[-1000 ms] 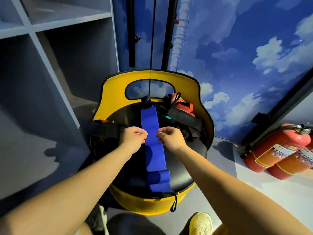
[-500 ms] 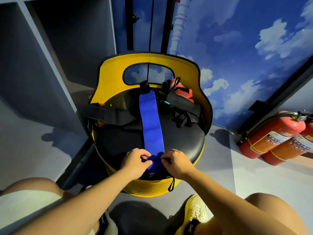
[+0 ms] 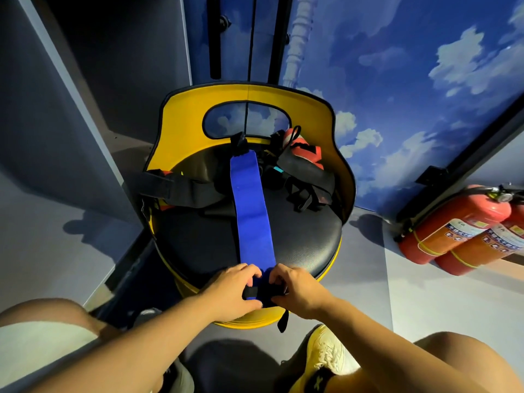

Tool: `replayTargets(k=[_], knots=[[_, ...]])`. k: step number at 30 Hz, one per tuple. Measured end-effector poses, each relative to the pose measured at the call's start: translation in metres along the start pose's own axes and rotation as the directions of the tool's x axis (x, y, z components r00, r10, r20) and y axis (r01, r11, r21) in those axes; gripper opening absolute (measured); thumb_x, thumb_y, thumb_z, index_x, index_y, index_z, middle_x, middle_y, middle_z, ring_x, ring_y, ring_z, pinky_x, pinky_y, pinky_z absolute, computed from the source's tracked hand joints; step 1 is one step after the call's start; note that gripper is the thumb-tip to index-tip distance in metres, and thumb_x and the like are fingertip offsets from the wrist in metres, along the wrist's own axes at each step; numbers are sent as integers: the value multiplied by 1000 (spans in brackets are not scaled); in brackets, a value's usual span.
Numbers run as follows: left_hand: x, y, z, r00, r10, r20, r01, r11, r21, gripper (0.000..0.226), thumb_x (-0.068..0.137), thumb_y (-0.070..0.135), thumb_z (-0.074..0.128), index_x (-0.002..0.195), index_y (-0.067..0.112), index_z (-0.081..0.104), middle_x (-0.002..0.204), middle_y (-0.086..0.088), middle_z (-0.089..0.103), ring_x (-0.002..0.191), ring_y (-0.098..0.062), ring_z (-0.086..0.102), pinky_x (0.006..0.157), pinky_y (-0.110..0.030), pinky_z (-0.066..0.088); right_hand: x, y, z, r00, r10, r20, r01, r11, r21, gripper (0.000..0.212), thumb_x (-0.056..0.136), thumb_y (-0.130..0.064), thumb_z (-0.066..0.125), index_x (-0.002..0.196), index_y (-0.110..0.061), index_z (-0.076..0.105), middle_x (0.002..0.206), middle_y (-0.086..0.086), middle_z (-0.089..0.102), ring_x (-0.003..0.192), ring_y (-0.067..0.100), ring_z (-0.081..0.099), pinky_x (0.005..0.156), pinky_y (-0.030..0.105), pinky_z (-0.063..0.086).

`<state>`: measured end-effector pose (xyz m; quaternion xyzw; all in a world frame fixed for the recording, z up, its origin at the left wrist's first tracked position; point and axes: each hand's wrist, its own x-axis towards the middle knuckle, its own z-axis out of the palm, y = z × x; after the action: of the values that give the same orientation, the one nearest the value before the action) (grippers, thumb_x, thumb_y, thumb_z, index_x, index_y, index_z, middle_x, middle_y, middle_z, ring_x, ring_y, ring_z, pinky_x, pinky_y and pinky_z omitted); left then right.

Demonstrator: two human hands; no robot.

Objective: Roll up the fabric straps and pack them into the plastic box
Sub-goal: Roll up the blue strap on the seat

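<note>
Two hands on one strap (image 3: 251, 214): blue woven fabric, flat, long, lying down the middle of a round black padded seat (image 3: 306, 236) with a glossy yellow curved backrest (image 3: 181, 123). Far end has a black tab near the backrest; near end is curled into a small blue-and-black roll at the seat's front edge. Left hand (image 3: 231, 287) and right hand (image 3: 297, 287) pinch that roll from either side, fingers (image 3: 252, 275) curled over it, thumbs below. A black loop hangs under the roll. Black harness straps (image 3: 184, 190) and a red piece (image 3: 304, 150) sit at the seat's back. Red extinguishers (image 3: 453, 228) lie on the floor, right.
</note>
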<state>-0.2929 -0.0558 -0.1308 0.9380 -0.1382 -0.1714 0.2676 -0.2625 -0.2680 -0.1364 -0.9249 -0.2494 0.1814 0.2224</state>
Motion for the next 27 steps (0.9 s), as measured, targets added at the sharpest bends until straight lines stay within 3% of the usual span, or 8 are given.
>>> replayTargets(k=[3,7,10,14,18,20,23,27], knots=[[-4,3,1,996,86,19,-88,962,257,62,75,69,63,122,31,50,113,13,52,107,-12,47,97,-30,38,0,0,1,1000,-12,6,11,1000,11,28,84,-20,72,110,-21,59,104,-2,62,87,17,58,73,27,51],[-6,11,11,993,121,14,-117,914,388,46,90,40,63,128,24,42,125,4,54,115,-20,50,106,-35,37,-1,0,0,1000,-24,0,24,999,-26,25,84,-21,73,97,-25,52,96,-3,59,82,18,56,64,22,46],[-5,12,8,994,106,-16,-95,942,321,38,94,37,60,126,24,44,122,2,59,111,-23,55,100,-34,41,-1,2,-3,998,-61,-20,60,997,-46,29,81,-20,75,91,-29,48,91,-6,57,78,18,54,62,22,42],[-6,10,3,997,61,-39,-49,964,260,42,96,45,59,133,29,48,117,4,64,111,-22,57,97,-32,41,-1,2,-12,993,-107,-42,106,994,-28,20,83,-25,75,94,-21,59,90,-5,59,77,14,54,61,20,41],[-3,3,3,996,-81,-41,80,996,-31,43,89,41,70,130,38,56,100,9,60,89,-15,59,80,-26,50,-3,-1,-19,992,-115,-56,118,992,42,25,86,-41,71,99,-22,62,93,-4,63,78,11,57,65,17,46],[-2,1,3,987,-156,-25,151,978,-141,48,85,42,75,129,41,58,107,5,58,92,-16,61,84,-27,54,-4,-1,-17,993,-114,-38,115,993,9,36,81,-45,74,104,-24,56,97,-3,64,77,11,57,63,15,45],[-2,1,3,980,-199,-6,194,961,-197,52,85,40,76,133,40,58,117,4,54,99,-16,59,88,-25,50,-4,-1,-9,995,-91,-34,90,995,-34,37,85,-35,76,110,-23,51,101,0,66,78,16,58,63,18,45],[-1,3,1,988,-149,-27,140,967,-212,49,89,36,74,135,34,58,115,11,57,100,-9,56,86,-20,47,-1,1,-9,999,-26,-35,28,998,63,32,88,-23,75,110,-23,52,105,0,69,83,16,61,66,16,48]])
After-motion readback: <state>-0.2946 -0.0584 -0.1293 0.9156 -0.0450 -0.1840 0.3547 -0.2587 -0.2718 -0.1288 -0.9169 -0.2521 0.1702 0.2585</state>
